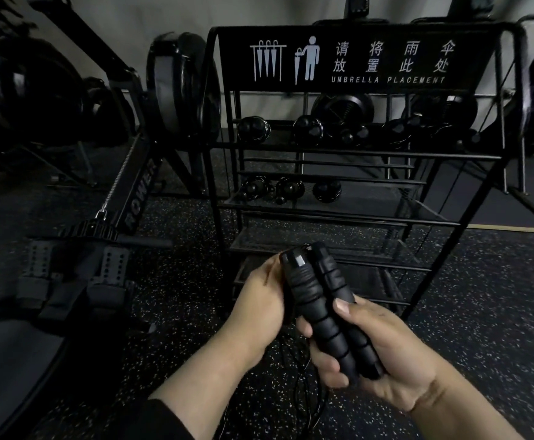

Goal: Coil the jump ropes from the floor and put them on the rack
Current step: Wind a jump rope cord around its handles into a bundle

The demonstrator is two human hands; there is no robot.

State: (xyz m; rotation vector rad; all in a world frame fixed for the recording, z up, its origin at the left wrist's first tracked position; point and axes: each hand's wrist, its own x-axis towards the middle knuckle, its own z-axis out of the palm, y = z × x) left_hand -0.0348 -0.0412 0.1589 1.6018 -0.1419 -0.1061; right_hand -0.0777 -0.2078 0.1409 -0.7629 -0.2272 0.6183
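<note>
Two black ribbed jump rope handles lie side by side, pointing up and away from me. My right hand grips their lower ends, thumb on top. My left hand curls round the upper part of the handles from the left. The thin black rope hangs down in loops below my hands toward the speckled floor. The black wire rack with the "UMBRELLA PLACEMENT" sign stands just beyond the handles.
Several black balls and coiled items sit on the rack's shelves. A rowing machine with foot straps stands at the left. Black weight plates lean behind it. Speckled rubber floor lies open at the right.
</note>
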